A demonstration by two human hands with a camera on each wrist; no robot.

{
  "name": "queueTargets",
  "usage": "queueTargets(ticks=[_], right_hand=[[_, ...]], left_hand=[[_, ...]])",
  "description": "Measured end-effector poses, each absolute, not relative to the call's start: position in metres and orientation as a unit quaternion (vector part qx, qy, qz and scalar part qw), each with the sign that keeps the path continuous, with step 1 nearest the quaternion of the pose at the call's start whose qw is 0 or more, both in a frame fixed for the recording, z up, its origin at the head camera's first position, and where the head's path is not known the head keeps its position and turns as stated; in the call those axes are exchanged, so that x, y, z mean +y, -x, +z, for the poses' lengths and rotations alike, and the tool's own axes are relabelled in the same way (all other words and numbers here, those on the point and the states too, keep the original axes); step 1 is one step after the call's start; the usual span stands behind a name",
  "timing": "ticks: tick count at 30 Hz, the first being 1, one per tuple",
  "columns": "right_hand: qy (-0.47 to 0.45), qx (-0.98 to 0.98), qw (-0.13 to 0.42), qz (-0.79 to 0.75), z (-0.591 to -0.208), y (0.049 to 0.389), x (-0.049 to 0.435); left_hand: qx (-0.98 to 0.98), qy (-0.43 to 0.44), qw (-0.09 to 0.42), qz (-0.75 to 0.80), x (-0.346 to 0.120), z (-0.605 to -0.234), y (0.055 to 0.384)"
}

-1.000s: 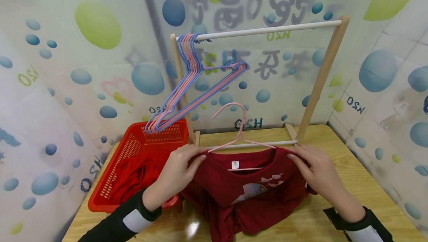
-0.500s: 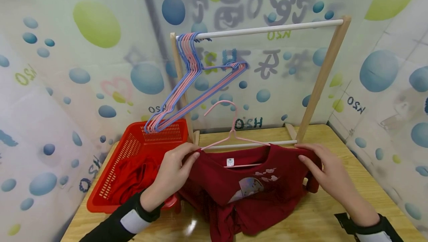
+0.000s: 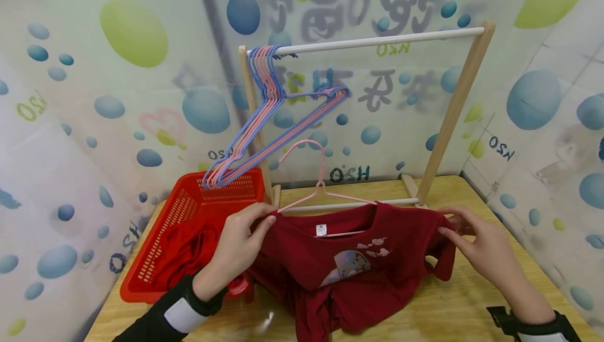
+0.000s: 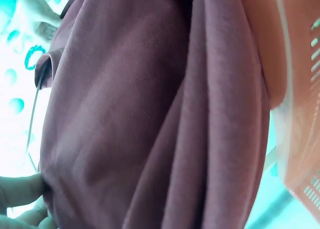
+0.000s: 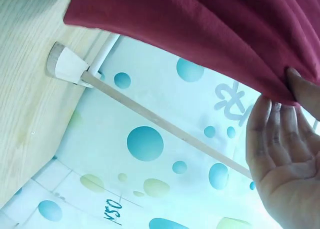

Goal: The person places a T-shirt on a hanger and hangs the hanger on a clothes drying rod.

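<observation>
A dark red long-sleeved shirt point(image 3: 349, 258) with a printed picture on its chest hangs spread between both hands, its lower part over the table. Inside its neckline sits a pink hanger point(image 3: 322, 187), hook up and tilted to the left. My left hand point(image 3: 240, 242) pinches the shirt's shoulder together with the hanger's left arm. On the other side my right hand point(image 3: 486, 250) pinches the shirt at the far shoulder, near the sleeve; in the right wrist view its thumb and fingertips close on the cloth's edge. Cloth hides the hanger's lower right part.
Behind the shirt stands a wooden rack point(image 3: 455, 106) with a white top rail point(image 3: 377, 43). Several blue and pink hangers point(image 3: 269, 106) hang at the rail's left end. A red basket point(image 3: 141, 258) holding red cloth point(image 3: 189, 247) is left of the shirt on the wooden table point(image 3: 472, 289).
My right hand has shifted right along the shirt's shoulder, drawing the cloth wider. My left hand, with the hanger and the shirt's neckline, has moved slightly left.
</observation>
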State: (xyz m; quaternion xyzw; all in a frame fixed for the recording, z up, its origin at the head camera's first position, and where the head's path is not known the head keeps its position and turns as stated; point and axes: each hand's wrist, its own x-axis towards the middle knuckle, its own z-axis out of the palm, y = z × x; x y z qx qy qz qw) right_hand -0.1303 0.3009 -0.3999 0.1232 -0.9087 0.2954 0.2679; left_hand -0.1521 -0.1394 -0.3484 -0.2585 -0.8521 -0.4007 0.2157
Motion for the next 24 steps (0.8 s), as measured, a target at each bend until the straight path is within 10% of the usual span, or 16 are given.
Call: queueTargets(ticks=[18,24], right_hand=[[-0.166,-0.906,0.188,0.341,-0.385,0.126,0.295],[-0.22,-0.903,0.242,0.277,-0.36,0.121,0.261]], left_hand=[[-0.842,0.269,0.206,-0.419,-0.135,-0.348,0.15],[-0.836,0.287,0.208,-0.418,-0.13,-0.348,0.149]])
